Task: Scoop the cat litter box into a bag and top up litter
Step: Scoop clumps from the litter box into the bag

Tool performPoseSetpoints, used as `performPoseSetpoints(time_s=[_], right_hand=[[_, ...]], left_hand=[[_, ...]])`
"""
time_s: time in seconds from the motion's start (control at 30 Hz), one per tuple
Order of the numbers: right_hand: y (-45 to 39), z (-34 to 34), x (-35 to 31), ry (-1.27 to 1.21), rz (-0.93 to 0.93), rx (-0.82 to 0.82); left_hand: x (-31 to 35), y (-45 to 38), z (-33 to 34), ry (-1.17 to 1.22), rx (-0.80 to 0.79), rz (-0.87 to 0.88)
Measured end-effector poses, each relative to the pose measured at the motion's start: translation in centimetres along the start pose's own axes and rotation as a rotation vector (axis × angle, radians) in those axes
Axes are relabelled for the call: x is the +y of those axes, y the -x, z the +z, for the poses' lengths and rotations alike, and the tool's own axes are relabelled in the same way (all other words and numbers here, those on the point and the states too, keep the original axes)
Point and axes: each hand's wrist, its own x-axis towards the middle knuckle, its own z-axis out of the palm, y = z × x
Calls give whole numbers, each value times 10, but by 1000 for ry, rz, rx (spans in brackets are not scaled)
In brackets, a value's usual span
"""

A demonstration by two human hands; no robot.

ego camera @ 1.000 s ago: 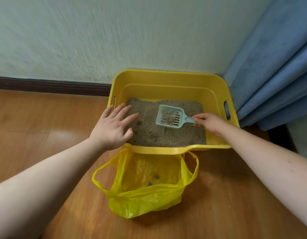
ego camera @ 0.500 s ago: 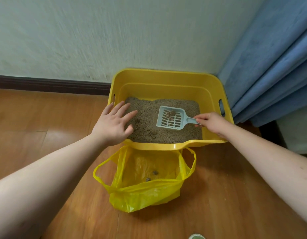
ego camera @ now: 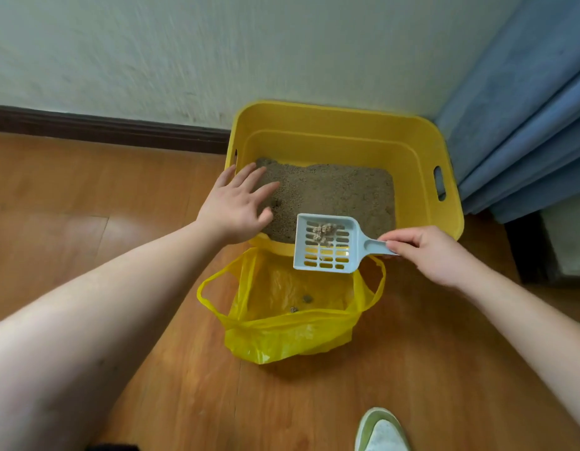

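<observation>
Yellow box point(ego camera: 422, 148) on the floor point(ego camera: 86, 196), against the wall point(ego camera: 217, 53), litter point(ego camera: 327, 190) inside. Left hand point(ego camera: 234, 205) flat on the box's near-left rim, fingers point(ego camera: 249, 172) spread over the litter. Right hand point(ego camera: 428, 252) pinching the handle of the scoop point(ego camera: 327, 244), held above the box's near rim and the open bag point(ego camera: 282, 333) just in front of the box. Clumps point(ego camera: 324, 230) in the scoop.

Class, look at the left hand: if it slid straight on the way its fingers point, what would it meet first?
Probably the litter: the left hand points across the yellow box, fingers over its fill. Height above it is unclear.
</observation>
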Motion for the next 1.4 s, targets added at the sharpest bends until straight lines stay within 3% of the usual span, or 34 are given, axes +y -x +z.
performPoseSetpoints(time_s=[0.17, 0.3, 0.6, 0.83, 1.23, 1.4], right_hand=[[18, 46, 8, 16, -6, -79], [18, 73, 24, 98, -63, 18], [13, 92, 39, 679, -678, 343], [18, 89, 51, 764, -922, 343], [20, 87, 57, 673, -865, 316], [22, 77, 44, 435, -756, 335]], left_hand=[[-1, 0, 2, -3, 5, 8], [-1, -1, 4, -8, 13, 6], [0, 0, 2, -17, 9, 8], [-1, -1, 3, -16, 13, 9], [-1, 0, 1, -13, 15, 16], [-1, 0, 5, -9, 36, 6]])
